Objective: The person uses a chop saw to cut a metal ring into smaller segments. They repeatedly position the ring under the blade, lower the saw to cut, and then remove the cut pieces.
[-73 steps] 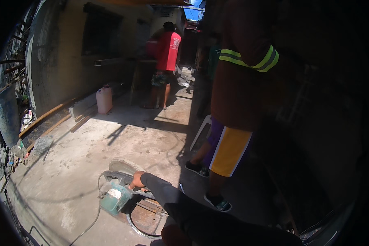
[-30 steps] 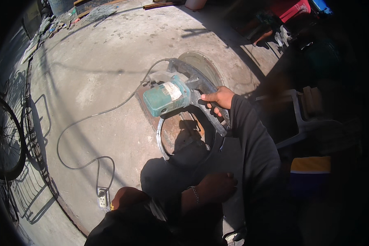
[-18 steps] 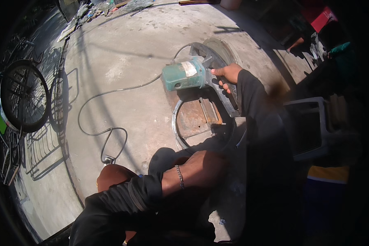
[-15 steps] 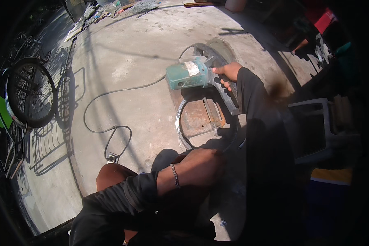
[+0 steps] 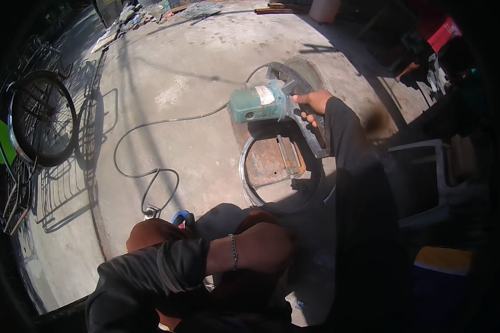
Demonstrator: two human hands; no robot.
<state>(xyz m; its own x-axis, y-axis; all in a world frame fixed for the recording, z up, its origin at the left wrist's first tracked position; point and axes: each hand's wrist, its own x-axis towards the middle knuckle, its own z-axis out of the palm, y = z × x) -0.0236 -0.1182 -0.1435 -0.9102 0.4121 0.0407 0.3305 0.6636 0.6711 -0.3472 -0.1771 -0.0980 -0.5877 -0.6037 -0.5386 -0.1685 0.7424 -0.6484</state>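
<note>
One green saw (image 5: 259, 102), one metal ring (image 5: 280, 166), one bicycle wheel (image 5: 41, 117), one white chair (image 5: 428, 180)

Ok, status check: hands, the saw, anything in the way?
Right hand gripping green power saw handle. Left hand resting on knee, holding nothing. Saw over rusty metal ring. Cord loops left, clear.

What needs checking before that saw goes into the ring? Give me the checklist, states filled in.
1. Right hand on the saw's handle: ok, fingers wrapped round it.
2. Left hand clear of the blade: ok, it rests on the knee, well back from the green saw.
3. Cord clear of the cut: ok, it trails left across the concrete, away from the metal ring.
4. Ring held firm: cannot tell, no clamp shows.
5. Blade guard in place: cannot tell, only partly seen.
6. Bystanders clear: cannot tell, the right side lies in deep shadow.
</note>
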